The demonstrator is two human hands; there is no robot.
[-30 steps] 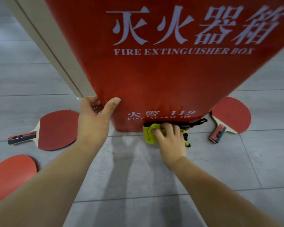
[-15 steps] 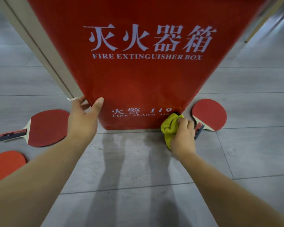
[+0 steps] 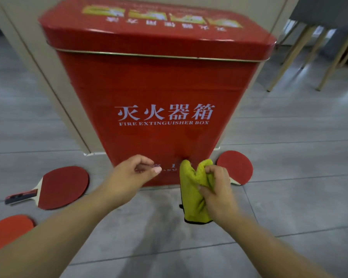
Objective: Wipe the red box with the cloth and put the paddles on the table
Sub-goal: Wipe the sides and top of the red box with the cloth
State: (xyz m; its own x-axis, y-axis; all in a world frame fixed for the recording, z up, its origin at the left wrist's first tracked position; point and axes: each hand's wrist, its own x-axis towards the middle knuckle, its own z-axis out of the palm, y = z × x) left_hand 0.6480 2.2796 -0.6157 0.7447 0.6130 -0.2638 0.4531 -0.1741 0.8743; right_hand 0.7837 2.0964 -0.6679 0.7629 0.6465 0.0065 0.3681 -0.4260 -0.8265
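A tall red fire extinguisher box [image 3: 161,83] stands on the grey floor against a beige pillar. My right hand [image 3: 217,189] grips a yellow cloth [image 3: 191,193] in front of the box's lower right corner; the cloth hangs down clear of the floor. My left hand [image 3: 129,175] hovers before the box's bottom edge with fingers loosely curled, holding nothing. Three red paddles lie on the floor: one [image 3: 58,187] left of the box, another [image 3: 8,229] at the lower left edge, a third [image 3: 236,167] right of the box, partly behind my right hand.
The beige pillar [image 3: 54,91] rises behind the box. Wooden chair or table legs [image 3: 289,55] stand at the upper right. Grey floor tiles [image 3: 299,157] spread all around.
The view pulled back and up, now showing the box's lid. My left hand let go of the box's left edge. My right hand lifted the cloth off the box's bottom corner.
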